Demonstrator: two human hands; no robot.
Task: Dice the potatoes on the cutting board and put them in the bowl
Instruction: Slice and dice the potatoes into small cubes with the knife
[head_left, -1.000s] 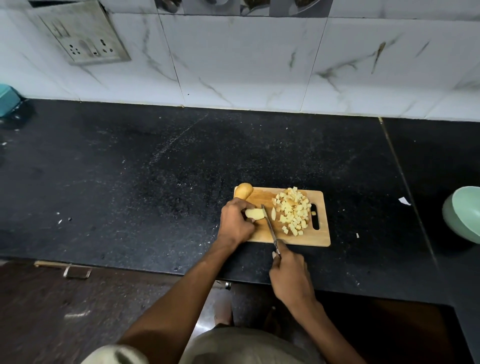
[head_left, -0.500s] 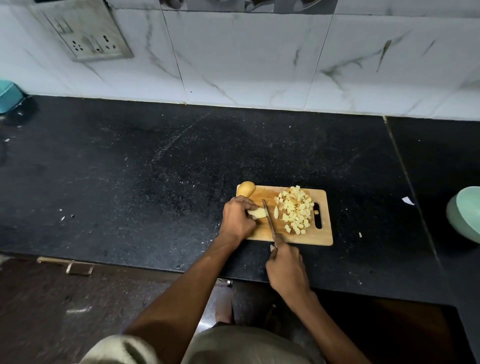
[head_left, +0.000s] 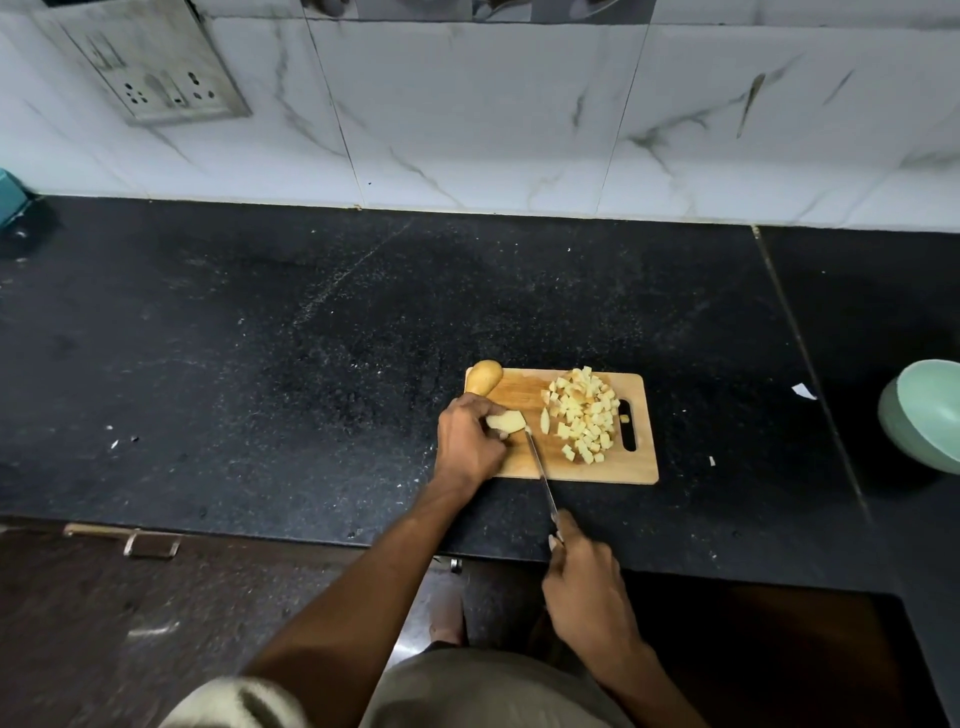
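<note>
A wooden cutting board (head_left: 639, 467) lies on the black counter. A heap of diced potato (head_left: 584, 413) covers its right half, and a whole unpeeled potato (head_left: 483, 376) sits at its far left corner. My left hand (head_left: 467, 441) grips a peeled potato piece (head_left: 506, 421) on the board's left side. My right hand (head_left: 584, 582) holds a knife (head_left: 540, 473) by the handle, near the counter's front edge. The blade tip touches the potato piece. A pale green bowl (head_left: 922, 410) stands at the right edge of view.
Black stone counter (head_left: 311, 338) runs to a marble-tiled wall with a socket plate (head_left: 150, 67). Small white scraps (head_left: 802, 391) lie right of the board. A teal object (head_left: 10, 197) sits at far left. A drawer handle (head_left: 124, 538) shows below the counter edge.
My right hand has drawn back toward me, so the knife's blade now reaches the potato piece only with its tip. My left hand stays on the piece.
</note>
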